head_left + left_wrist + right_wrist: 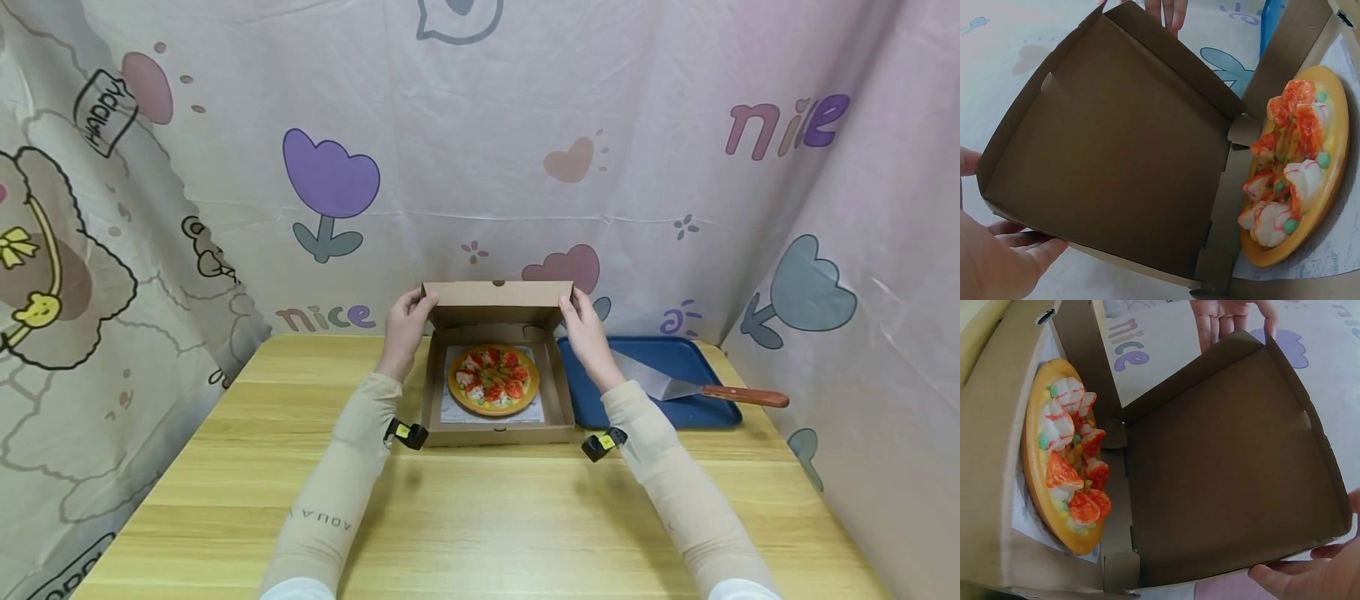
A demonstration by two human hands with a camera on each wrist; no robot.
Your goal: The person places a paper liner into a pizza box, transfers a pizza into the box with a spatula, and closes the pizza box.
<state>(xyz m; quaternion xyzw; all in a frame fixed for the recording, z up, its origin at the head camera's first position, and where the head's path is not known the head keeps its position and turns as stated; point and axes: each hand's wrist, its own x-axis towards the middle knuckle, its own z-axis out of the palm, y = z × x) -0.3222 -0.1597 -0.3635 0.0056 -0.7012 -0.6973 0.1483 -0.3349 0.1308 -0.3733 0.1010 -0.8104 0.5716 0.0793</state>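
Observation:
A brown cardboard pizza box [558, 400] stands on the table with its lid [498, 294] raised. Inside it lies a toy-like pizza [493, 381] with red and white toppings, on a sheet of printed paper [455, 414]. My left hand [406, 329] grips the lid's left front corner, thumb on the front flap and fingers along the side. At the opposite corner my right hand [587, 337] holds the lid the same way. Both wrist views show the lid's brown inner face [1116, 150] tilted up, with fingers [1291, 575] curled at its edge.
Right of the box is a blue tray [705, 364], partly behind my right forearm. Across the tray lies a metal pizza server with a wooden handle [746, 396], which juts past the tray's right edge. A printed curtain [465, 150] hangs behind the wooden table [480, 517].

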